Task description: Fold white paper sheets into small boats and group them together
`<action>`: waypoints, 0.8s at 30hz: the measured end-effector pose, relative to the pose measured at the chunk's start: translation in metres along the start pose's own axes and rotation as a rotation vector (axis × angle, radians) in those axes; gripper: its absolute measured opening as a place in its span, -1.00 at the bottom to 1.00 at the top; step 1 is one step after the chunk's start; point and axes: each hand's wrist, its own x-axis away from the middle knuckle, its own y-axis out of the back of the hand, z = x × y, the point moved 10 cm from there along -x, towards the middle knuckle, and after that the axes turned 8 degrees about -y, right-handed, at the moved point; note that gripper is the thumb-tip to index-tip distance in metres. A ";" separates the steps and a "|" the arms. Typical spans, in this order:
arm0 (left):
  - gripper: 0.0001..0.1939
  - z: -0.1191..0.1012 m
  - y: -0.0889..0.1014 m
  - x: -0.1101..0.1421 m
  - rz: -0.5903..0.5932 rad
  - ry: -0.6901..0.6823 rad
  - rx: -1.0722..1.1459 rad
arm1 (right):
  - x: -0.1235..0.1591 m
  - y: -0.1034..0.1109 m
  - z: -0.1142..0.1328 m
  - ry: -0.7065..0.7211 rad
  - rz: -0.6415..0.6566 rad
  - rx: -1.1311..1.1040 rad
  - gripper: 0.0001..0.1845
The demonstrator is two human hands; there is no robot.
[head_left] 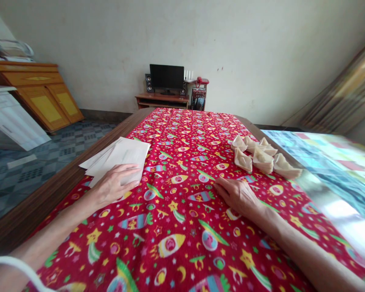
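Note:
My left hand (115, 184) lies flat, fingers stretched out, on the near edge of a loose stack of white paper sheets (121, 156) at the left of the table. My right hand (235, 194) rests palm down on the red patterned tablecloth (182, 219), fingers loosely extended and holding nothing. Several folded cream paper boats (261, 156) sit in a cluster beyond my right hand, a short way from its fingertips.
The wooden table edge (48, 194) runs along the left, with tiled floor below. A shiny patterned surface (328, 170) borders the right. Yellow cabinets (45, 99) and a white unit (9, 117) stand at far left. A monitor (166, 77) on a low stand sits against the wall.

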 end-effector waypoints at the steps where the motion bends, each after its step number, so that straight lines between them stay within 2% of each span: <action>1: -0.53 0.000 0.000 0.000 -0.011 -0.008 0.000 | 0.000 0.000 0.000 0.001 0.001 -0.002 -0.62; 5: -0.54 -0.001 0.000 0.000 -0.039 -0.027 -0.018 | 0.000 0.000 0.000 -0.004 0.009 -0.001 -0.63; 14: -0.53 -0.003 0.003 -0.003 -0.012 0.018 0.040 | 0.000 0.001 0.001 0.002 0.010 0.001 -0.63; 21: -0.70 -0.008 0.011 0.003 -0.069 0.113 0.026 | 0.000 -0.001 0.000 -0.002 0.009 0.011 -0.62; 24: -0.73 -0.011 0.019 0.004 -0.117 0.103 0.030 | 0.000 -0.001 -0.001 0.004 0.002 0.009 -0.62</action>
